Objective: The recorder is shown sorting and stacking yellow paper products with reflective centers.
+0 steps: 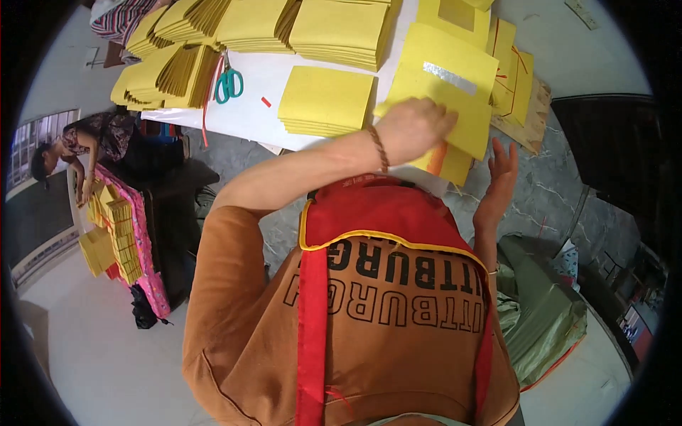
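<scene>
My left hand (415,133) reaches across from the left, with its fingers curled in on a yellow paper sheet (433,57). The sheet lies at the table's near right and carries a silvery patch (449,77). Under the curled fingers, whatever they may grip is hidden. Just right of the sheet's lower corner, my right hand (499,177) is raised with its fingers stretched apart and nothing in them. An orange-marked yellow piece (444,165) shows beneath the left hand. Left of that hand sits a small stack of folded yellow paper (327,99).
Several yellow paper stacks (341,32) line the white table's (249,117) far side. Teal-handled scissors (229,85) and a red scrap (266,102) lie on it. Red-tied yellow bundles (511,78) rest at right. Another person (92,142) works at the left beside more yellow bundles (117,234).
</scene>
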A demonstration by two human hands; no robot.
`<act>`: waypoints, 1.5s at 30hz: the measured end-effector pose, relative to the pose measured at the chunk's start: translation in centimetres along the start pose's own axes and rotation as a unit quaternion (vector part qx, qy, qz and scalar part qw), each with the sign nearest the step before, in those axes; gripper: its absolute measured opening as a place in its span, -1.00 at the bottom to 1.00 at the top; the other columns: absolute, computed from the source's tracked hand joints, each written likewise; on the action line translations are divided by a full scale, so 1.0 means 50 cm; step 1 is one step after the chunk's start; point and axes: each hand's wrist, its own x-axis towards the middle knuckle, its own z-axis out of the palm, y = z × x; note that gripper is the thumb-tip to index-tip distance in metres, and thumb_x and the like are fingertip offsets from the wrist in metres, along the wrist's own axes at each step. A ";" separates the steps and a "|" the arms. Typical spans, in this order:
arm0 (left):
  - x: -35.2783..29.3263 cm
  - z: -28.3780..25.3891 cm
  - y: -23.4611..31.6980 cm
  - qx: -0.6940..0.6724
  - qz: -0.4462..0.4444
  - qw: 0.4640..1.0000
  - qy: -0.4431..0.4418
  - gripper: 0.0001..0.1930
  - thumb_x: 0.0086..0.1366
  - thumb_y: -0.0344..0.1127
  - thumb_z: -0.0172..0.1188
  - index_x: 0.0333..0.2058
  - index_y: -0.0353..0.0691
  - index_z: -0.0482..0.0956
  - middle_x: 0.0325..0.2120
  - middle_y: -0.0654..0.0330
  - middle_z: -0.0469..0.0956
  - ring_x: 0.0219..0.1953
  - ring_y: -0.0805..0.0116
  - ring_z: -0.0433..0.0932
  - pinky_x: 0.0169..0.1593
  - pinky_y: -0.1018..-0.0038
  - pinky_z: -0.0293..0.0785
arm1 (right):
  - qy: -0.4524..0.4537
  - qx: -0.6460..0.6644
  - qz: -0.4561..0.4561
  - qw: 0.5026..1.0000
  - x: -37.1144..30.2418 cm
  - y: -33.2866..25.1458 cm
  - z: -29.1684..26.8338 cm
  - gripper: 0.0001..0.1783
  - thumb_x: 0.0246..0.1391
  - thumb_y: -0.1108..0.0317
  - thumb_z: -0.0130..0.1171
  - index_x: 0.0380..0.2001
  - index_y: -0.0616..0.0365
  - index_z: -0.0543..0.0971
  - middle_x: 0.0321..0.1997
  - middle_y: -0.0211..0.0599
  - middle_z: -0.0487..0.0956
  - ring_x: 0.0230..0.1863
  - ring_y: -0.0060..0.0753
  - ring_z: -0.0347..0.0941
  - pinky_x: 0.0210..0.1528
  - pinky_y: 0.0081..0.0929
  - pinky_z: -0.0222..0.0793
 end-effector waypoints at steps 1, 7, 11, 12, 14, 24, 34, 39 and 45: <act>-0.008 -0.033 -0.011 -0.016 0.027 0.997 0.068 -0.53 -0.07 -0.47 0.11 -0.07 -0.31 0.43 -0.23 0.04 0.52 -0.25 0.11 0.50 -0.19 0.33 0.47 | 0.003 -0.001 0.002 1.000 -0.004 -0.003 -0.005 -0.45 0.30 0.12 -0.37 0.23 0.22 0.15 0.23 -0.10 0.27 0.31 -0.22 0.08 0.33 -0.25 -0.13; -0.158 -0.158 -0.133 0.130 -0.065 0.980 0.139 -0.51 -0.05 -0.59 0.06 -0.03 -0.29 0.45 -0.15 0.01 0.52 -0.14 0.10 0.51 -0.06 0.32 0.45 | 0.001 -0.060 0.051 0.997 0.003 0.000 -0.008 -0.51 0.31 0.19 -0.34 0.19 0.23 0.23 0.18 -0.16 0.34 0.25 -0.28 0.18 0.27 -0.30 0.00; -0.247 -0.075 -0.207 0.148 -0.106 0.982 0.039 -0.51 -0.02 -0.57 0.04 -0.01 -0.27 0.42 -0.12 0.02 0.50 -0.09 0.11 0.47 -0.02 0.33 0.42 | -0.026 -0.093 0.041 0.994 0.007 0.013 0.004 -0.54 0.31 0.21 -0.30 0.14 0.24 0.29 0.14 -0.16 0.38 0.21 -0.30 0.23 0.23 -0.30 0.10; -0.261 -0.057 -0.216 0.152 -0.120 0.981 0.006 -0.50 -0.02 -0.56 0.03 0.00 -0.27 0.41 -0.09 0.02 0.48 -0.06 0.10 0.44 0.00 0.32 0.40 | -0.041 -0.100 0.036 0.994 0.010 0.016 0.006 -0.58 0.30 0.25 -0.26 0.12 0.23 0.33 0.12 -0.18 0.39 0.18 -0.33 0.25 0.22 -0.31 0.12; -0.273 -0.040 -0.210 0.145 -0.132 0.981 0.001 -0.49 -0.02 -0.56 0.03 0.01 -0.27 0.40 -0.07 0.02 0.46 -0.04 0.10 0.42 0.02 0.32 0.38 | -0.048 -0.091 0.042 0.994 0.011 0.012 0.013 -0.61 0.27 0.30 -0.20 0.08 0.23 0.38 0.08 -0.21 0.43 0.14 -0.37 0.28 0.18 -0.38 0.14; -0.244 -0.053 -0.188 0.169 -0.113 0.979 -0.014 -0.47 0.02 -0.49 0.00 0.07 -0.26 0.34 0.01 0.02 0.40 0.02 0.11 0.37 0.06 0.31 0.31 | -0.070 -0.091 0.075 0.991 0.022 0.027 0.007 -0.71 0.18 0.40 -0.04 -0.06 0.22 0.49 -0.05 -0.30 0.49 -0.02 -0.48 0.37 0.02 -0.52 0.25; -0.302 0.030 -0.191 0.154 -0.162 0.974 -0.042 -0.32 -0.03 -0.45 0.11 0.16 -0.27 0.19 0.15 -0.05 0.18 0.17 0.03 0.16 0.19 0.17 0.12 | -0.063 -0.112 0.081 0.988 0.022 0.033 0.005 -0.71 0.13 0.38 0.03 -0.07 0.19 0.51 -0.02 -0.27 0.49 0.03 -0.39 0.36 0.07 -0.45 0.23; -0.289 -0.013 -0.187 0.095 -0.157 0.981 -0.062 -0.26 -0.08 -0.46 0.17 0.17 -0.28 0.18 0.17 -0.04 0.15 0.19 0.01 0.14 0.20 0.18 0.11 | -0.113 -0.282 -0.122 0.945 0.043 0.033 0.005 -0.71 0.07 0.42 0.06 -0.11 0.19 0.53 0.04 -0.21 0.47 0.14 -0.22 0.30 0.18 -0.36 0.15; -0.256 -0.057 -0.183 0.038 -0.139 0.988 -0.062 -0.19 -0.15 -0.48 0.21 0.18 -0.26 0.15 0.19 -0.03 0.12 0.21 -0.01 0.09 0.23 0.17 0.07 | -0.105 -0.170 -0.058 0.978 0.038 0.054 0.002 -0.75 0.07 0.44 0.06 -0.16 0.23 0.55 0.04 -0.21 0.46 0.12 -0.26 0.32 0.17 -0.39 0.16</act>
